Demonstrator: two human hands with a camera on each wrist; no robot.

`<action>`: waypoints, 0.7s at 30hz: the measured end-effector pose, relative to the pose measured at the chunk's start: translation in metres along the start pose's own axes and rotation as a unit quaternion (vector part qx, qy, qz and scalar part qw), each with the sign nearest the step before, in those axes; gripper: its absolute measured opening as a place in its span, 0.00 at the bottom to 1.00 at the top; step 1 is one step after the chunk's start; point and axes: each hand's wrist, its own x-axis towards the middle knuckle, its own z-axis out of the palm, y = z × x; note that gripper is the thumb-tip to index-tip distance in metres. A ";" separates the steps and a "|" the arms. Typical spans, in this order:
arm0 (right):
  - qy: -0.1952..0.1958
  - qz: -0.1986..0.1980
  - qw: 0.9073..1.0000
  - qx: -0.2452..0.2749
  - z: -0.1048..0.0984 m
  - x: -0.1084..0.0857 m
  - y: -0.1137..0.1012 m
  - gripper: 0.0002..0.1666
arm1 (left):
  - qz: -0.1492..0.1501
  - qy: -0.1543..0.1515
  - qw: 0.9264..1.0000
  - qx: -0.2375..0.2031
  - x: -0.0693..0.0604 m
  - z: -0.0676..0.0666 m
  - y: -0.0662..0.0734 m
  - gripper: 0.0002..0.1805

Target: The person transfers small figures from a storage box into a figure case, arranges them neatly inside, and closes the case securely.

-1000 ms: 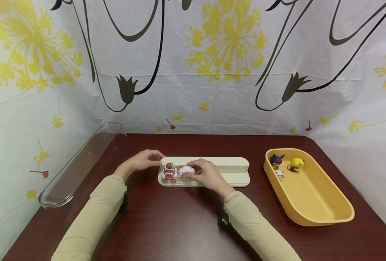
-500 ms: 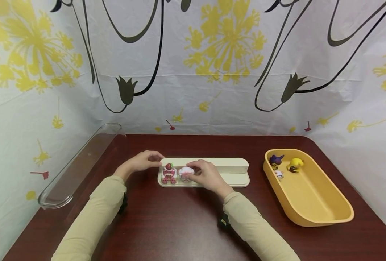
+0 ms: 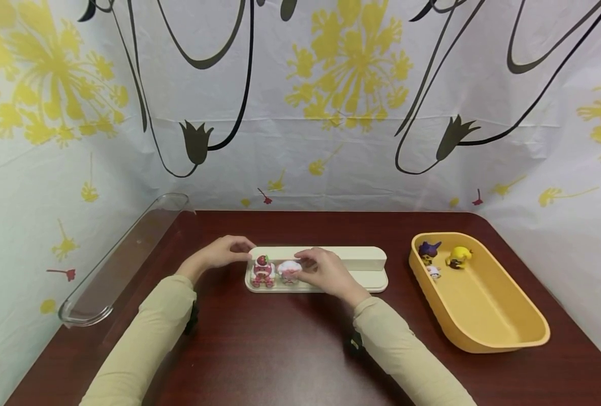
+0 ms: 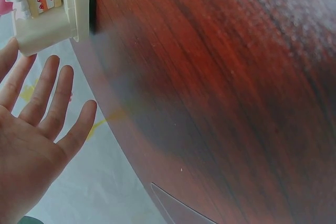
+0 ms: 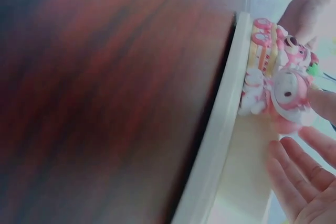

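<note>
A cream stepped display stand (image 3: pixel 368 279) lies across the middle of the table. On its left end stands a pink bear figurine (image 3: pixel 263 274) with a strawberry on its head and a cake-like base. Beside it stands a white-and-pink figurine (image 3: pixel 289 272). My right hand (image 3: pixel 328 273) is at this figurine's right side, thumb and index finger close around its head, loosely spread; whether they touch it I cannot tell. My left hand (image 3: pixel 222 251) touches the stand's left end with its fingertips, fingers extended in the left wrist view.
A yellow tray (image 3: pixel 488 304) at the right holds a purple figurine (image 3: pixel 429 252), a yellow one (image 3: pixel 459 257) and a small white one (image 3: pixel 434 272). A long clear plastic cover (image 3: pixel 127 259) lies along the left table edge. A patterned white cloth (image 3: pixel 259 96) hangs behind the table.
My right hand has shifted slightly to the right, its fingertips drawing back from the white-and-pink figurine, which stays standing. My left hand keeps its place at the stand's end.
</note>
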 end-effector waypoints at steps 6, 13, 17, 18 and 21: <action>0.012 -0.015 1.000 -0.021 -0.026 0.002 -0.001 0.21 | 0.002 0.002 1.000 0.002 0.001 0.000 -0.002 0.14; 0.011 0.005 0.998 -0.056 -0.080 0.011 -0.008 0.18 | -0.004 0.003 1.000 0.000 0.003 0.000 -0.003 0.14; 0.009 0.027 0.997 -0.066 -0.115 0.012 -0.006 0.20 | -0.004 0.002 1.000 -0.003 0.002 0.001 -0.002 0.13; 0.009 0.033 0.997 -0.068 -0.123 0.011 -0.006 0.20 | -0.003 0.002 1.000 -0.005 0.002 0.001 -0.001 0.14; 0.018 0.045 0.995 -0.082 -0.148 0.008 -0.001 0.20 | 0.001 0.002 1.000 -0.009 -0.003 0.000 0.005 0.14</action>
